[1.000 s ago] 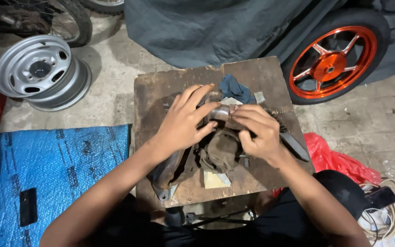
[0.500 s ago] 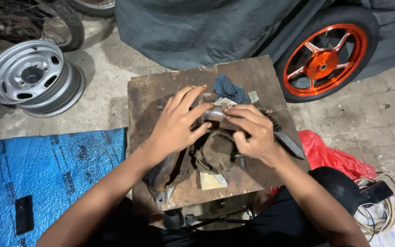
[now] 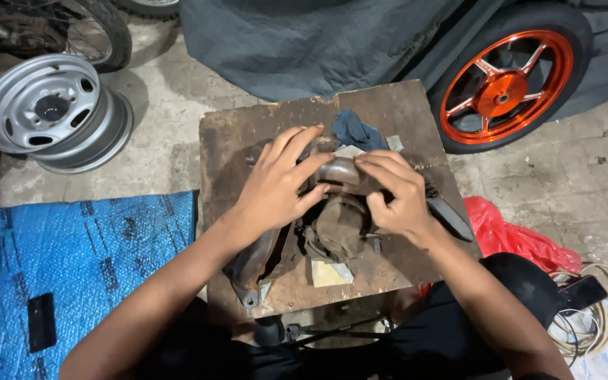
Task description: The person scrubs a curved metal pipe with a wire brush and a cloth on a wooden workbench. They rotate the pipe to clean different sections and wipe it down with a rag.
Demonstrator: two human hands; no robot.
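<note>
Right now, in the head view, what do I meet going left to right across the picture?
Blue mat → silver rim → left hand → metal part → right hand → orange wheel → red bag. The rim lies farther back than the mat.

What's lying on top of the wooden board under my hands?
On the wooden board: a grimy brown metal part gripped by left hand and right hand, and a blue rag. The part's middle is hidden beneath the hands.
</note>
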